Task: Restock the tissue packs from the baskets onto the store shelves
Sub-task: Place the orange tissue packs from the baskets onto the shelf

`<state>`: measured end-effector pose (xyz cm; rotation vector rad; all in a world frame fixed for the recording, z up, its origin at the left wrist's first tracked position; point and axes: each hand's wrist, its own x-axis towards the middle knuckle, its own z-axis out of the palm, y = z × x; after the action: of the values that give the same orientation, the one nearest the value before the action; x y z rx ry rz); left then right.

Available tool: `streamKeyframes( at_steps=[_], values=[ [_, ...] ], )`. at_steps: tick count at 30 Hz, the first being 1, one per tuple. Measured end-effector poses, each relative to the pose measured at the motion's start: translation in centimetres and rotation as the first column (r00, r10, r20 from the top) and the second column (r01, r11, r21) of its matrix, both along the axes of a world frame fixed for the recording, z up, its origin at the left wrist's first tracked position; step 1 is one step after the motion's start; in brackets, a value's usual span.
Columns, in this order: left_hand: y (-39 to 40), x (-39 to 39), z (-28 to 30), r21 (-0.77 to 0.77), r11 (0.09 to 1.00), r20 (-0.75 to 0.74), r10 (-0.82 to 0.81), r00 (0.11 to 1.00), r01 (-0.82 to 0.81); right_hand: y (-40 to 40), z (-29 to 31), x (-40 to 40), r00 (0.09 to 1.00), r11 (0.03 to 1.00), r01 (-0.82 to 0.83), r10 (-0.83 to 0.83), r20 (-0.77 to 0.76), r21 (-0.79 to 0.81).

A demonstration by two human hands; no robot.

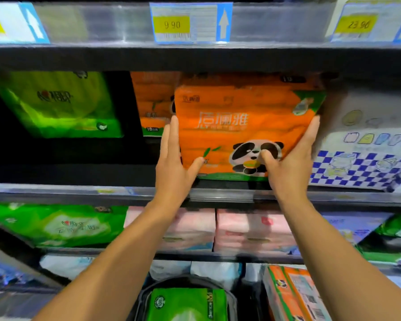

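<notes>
both hands are gripping an orange tissue pack [241, 126] at the front of the middle shelf [125, 193]: the left hand [174, 158] is lying flat-fingered along its left edge, the right hand [289, 158] is clasping its right edge, thumb pressing on the printed panda. the pack is carrying white chinese lettering, too blurred to read. a second orange pack [153, 103] is sitting behind it. overhead, yellow price tags are reading 9.90 [171, 24] and 23.90 [358, 24]. below, a basket [144, 295] is holding a green pack [188, 304].
</notes>
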<state>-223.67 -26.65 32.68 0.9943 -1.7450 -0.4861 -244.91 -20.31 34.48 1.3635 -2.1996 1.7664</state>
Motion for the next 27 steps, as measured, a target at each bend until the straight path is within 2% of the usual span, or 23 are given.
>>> streamKeyframes(
  at_steps=[3,6,8,14,18,20,22,23,25,27],
  values=[
    [-0.7,-0.2,-1.0,-0.082,0.997,0.205,0.022,0.978,-0.006,-0.9,-0.5,0.2,0.998,1.0,0.009,-0.01,-0.065,-0.021],
    [-2.0,-0.6,-1.3,-0.033,0.997,0.297,0.071,0.952,-0.064,-1.5,-1.5,0.0,0.979,1.0,0.016,-0.013,-0.203,0.012],
    [-2.7,-1.0,-1.5,-0.012,0.997,0.333,0.076,0.94,-0.076,-1.9,-2.5,0.1,0.95,0.996,0.048,-0.022,-0.31,0.075],
    [-5.5,-2.1,-1.5,-0.065,0.983,0.415,0.182,0.891,-0.171,-4.6,-2.6,-1.3,0.904,0.965,0.145,-0.04,-0.425,0.217],
    [-7.8,-4.5,-1.7,-0.066,0.982,0.43,0.186,0.884,-0.174,-7.8,-2.5,-4.0,0.847,0.884,0.276,-0.039,-0.529,0.377],
    [-9.2,-5.5,-1.9,-0.068,0.984,0.416,0.177,0.892,-0.163,-9.2,-2.7,-4.3,0.759,0.918,0.294,-0.055,-0.649,0.267],
    [-10.4,-6.2,-1.7,-0.005,0.982,0.421,0.172,0.891,-0.188,-10.0,-3.3,-4.1,0.655,0.943,0.305,-0.107,-0.748,0.132],
    [-10.8,-6.5,-1.6,0.01,0.978,0.439,0.183,0.879,-0.209,-10.2,-3.6,-4.1,0.608,0.945,0.305,-0.1,-0.788,0.116],
    [-11.3,-7.1,-1.6,-0.005,0.972,0.477,0.208,0.854,-0.233,-10.5,-4.3,-4.5,0.584,0.949,0.287,-0.067,-0.809,0.129],
    [-11.5,-7.8,-1.7,-0.013,0.976,0.488,0.196,0.851,-0.217,-11.1,-4.8,-5.4,0.628,0.954,0.256,-0.044,-0.777,0.152]
  ],
)
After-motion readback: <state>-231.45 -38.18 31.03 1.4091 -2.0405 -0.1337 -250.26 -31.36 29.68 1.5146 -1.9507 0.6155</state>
